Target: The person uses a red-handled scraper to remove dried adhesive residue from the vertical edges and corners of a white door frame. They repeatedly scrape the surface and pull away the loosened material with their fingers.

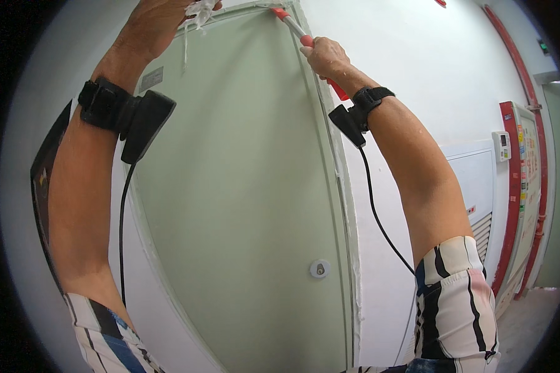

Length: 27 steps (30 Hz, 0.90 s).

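My right hand [327,57] grips a scraper [295,27] with a silver shaft and red fittings. Its blade rests at the upper right corner of the pale green door frame [303,18], close to the top edge of the door [238,168]. At the top of the view, my left hand [157,25] is partly cut off. A crumpled wad of translucent white film or sealant [199,13] is in its fingers, and a thin strip dangles from it in front of the door. Rough white residue runs along the right side of the frame.
Low on the door sits a round lock plate [320,269]; a small label plate [151,79] is fixed higher up. Beyond my right arm are a louvred panel [471,177], a white wall device [501,146], a red-framed cabinet [507,196] and red pipes [541,186]. Cables hang from both wrist units.
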Each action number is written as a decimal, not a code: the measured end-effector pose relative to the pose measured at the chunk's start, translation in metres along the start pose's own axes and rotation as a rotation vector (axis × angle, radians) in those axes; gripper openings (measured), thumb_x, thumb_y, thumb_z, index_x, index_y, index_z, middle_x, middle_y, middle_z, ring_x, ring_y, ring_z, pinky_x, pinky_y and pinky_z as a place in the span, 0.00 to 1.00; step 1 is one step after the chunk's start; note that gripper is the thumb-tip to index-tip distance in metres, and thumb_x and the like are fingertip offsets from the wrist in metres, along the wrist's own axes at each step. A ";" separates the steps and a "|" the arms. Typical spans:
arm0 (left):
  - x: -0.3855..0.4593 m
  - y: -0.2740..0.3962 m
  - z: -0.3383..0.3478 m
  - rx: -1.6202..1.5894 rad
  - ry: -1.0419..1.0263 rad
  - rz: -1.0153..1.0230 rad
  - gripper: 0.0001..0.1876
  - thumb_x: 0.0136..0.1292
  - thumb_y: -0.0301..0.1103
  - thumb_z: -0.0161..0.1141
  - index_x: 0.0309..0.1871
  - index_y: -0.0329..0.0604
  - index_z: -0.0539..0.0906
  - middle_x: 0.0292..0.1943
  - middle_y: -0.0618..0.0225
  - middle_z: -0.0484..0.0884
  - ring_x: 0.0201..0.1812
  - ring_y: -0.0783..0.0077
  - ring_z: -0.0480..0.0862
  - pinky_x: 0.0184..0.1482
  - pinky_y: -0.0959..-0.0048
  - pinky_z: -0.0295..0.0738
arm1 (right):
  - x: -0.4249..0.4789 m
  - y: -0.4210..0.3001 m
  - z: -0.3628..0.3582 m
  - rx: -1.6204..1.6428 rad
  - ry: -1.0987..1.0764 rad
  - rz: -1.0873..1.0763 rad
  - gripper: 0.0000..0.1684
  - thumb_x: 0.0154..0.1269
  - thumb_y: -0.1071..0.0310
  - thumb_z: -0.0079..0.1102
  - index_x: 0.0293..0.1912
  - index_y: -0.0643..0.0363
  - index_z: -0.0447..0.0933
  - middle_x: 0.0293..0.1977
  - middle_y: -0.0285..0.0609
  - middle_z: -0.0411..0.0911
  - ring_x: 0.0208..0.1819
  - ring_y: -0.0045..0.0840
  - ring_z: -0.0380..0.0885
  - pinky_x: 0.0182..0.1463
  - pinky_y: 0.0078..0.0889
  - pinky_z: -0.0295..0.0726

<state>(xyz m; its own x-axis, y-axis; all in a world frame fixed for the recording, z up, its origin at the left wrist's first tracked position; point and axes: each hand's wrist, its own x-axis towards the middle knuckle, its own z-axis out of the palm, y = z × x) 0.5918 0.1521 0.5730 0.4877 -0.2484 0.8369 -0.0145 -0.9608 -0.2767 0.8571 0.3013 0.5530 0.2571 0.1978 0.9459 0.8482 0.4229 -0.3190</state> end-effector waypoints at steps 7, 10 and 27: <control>-0.019 0.003 -0.003 0.008 0.002 -0.018 0.07 0.67 0.31 0.61 0.33 0.39 0.82 0.21 0.71 0.79 0.18 0.83 0.73 0.20 0.83 0.69 | -0.006 0.023 -0.011 -0.323 0.088 -0.138 0.19 0.71 0.57 0.52 0.50 0.63 0.77 0.38 0.51 0.83 0.42 0.42 0.84 0.44 0.43 0.81; -0.023 -0.001 -0.004 0.018 -0.002 -0.051 0.08 0.67 0.31 0.61 0.33 0.38 0.82 0.21 0.70 0.79 0.18 0.83 0.74 0.21 0.83 0.70 | -0.003 0.029 -0.012 -0.352 0.058 -0.119 0.20 0.72 0.55 0.50 0.55 0.58 0.73 0.39 0.50 0.82 0.43 0.42 0.83 0.45 0.45 0.80; -0.045 -0.025 -0.012 0.379 -0.018 -0.102 0.13 0.67 0.44 0.61 0.41 0.43 0.85 0.26 0.77 0.79 0.27 0.88 0.75 0.31 0.86 0.71 | 0.027 -0.012 -0.017 -0.099 0.084 -0.041 0.19 0.70 0.56 0.50 0.52 0.57 0.80 0.45 0.50 0.82 0.51 0.43 0.81 0.53 0.42 0.80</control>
<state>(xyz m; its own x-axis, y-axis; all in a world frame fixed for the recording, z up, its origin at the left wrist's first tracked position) 0.5595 0.1854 0.5481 0.4856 -0.1483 0.8615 0.3565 -0.8663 -0.3501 0.8615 0.2865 0.5832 0.2561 0.1055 0.9609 0.8992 0.3388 -0.2769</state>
